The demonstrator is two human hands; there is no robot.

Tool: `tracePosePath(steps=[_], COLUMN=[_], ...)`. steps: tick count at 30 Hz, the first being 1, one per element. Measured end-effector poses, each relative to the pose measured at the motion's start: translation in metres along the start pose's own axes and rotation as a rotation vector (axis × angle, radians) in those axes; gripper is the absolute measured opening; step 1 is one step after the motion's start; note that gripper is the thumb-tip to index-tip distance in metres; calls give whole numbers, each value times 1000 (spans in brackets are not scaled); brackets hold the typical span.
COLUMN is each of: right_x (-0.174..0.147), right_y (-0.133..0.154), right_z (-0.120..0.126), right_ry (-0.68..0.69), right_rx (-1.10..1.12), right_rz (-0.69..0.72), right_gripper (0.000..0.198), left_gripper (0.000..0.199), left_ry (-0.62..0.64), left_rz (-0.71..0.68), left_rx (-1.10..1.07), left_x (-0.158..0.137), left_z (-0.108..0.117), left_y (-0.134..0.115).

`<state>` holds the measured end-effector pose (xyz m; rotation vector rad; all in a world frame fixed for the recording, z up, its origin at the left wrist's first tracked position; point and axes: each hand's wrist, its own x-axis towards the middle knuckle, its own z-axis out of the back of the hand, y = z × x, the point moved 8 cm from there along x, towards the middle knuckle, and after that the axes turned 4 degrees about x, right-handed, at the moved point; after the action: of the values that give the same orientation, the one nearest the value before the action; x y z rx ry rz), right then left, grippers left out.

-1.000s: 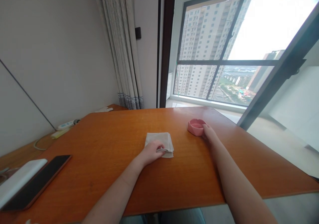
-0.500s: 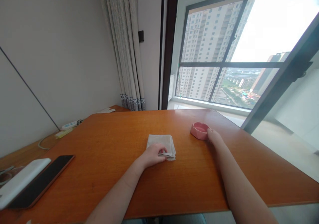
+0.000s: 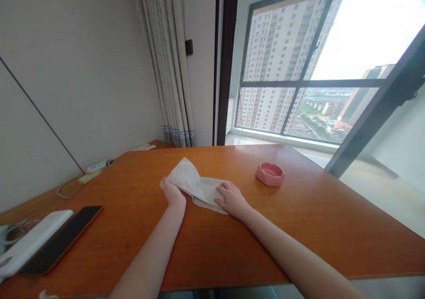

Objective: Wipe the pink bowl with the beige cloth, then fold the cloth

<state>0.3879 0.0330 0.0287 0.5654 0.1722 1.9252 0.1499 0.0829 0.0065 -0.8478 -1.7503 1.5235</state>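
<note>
A white cloth [image 3: 204,190], partly unfolded, lies across the middle of the wooden table. Its left part is raised and folded back at an angle, held at the edge by my left hand [image 3: 174,194], whose fingertips are partly hidden behind the fabric. On the cloth's right end rests my right hand [image 3: 235,200], palm down with fingers spread and the thumb apart. To the right, touched by neither hand, a pink faceted ashtray [image 3: 270,175] sits upright on the table.
At the left edge of the wooden table [image 3: 133,246] lie a black phone [image 3: 63,239] and a white power bank [image 3: 36,241], with cables beside them. A power strip [image 3: 96,166] runs along the wall. A window frame [image 3: 361,122] stands beyond the right side.
My right hand has let go of the ashtray and come left onto the cloth. My left hand has moved left, spreading the cloth from a folded square.
</note>
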Motion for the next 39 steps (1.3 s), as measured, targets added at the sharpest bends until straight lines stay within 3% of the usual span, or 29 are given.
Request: tracePosePath(steps=[3, 5, 7, 9, 13, 15, 19, 22, 25, 27, 31, 39], right_x=[4, 8, 7, 4, -4, -6, -2, -1, -2, -3, -6, -11], right_y=[-19, -37, -52, -59, -49, -48, -52, -46, -34, -29, -29, -16], right_z=[-4, 12, 31, 39, 22, 17, 17, 25, 33, 31, 17, 11], right_ry=[7, -75, -185, -200, 18, 36, -29, -72, -93, -32, 145, 167], right_rx=[-67, -87, -67, 13, 187, 194, 146, 80, -7, -47, -49, -219], right_rz=[-52, -108, -158, -169, -34, -18, -71, -66, -6, 9, -28, 37], right_gripper=[29, 29, 30, 28, 23, 25, 21, 16, 13, 13, 14, 14], left_gripper=[42, 42, 36, 25, 14, 18, 20, 27, 28, 22, 14, 11], left_ry=[-266, -244, -70, 213, 707, 797, 650, 688, 639, 639, 789, 733], left_rz=[-106, -278, -401, -436, -382, -365, -484, -489, -503, -538, -573, -732], left_rx=[193, 272, 369, 581, 1007, 1127, 1296, 1311, 1374, 1404, 1354, 1262], left_x=[11, 10, 5, -1, -14, -17, -12, -16, -16, -17, -18, -17], left_z=[33, 31, 15, -10, -32, -28, -18, -21, -19, -17, -9, 11], left_y=[-18, -37, -49, -46, -19, -12, -25, -26, -30, -32, -26, -25])
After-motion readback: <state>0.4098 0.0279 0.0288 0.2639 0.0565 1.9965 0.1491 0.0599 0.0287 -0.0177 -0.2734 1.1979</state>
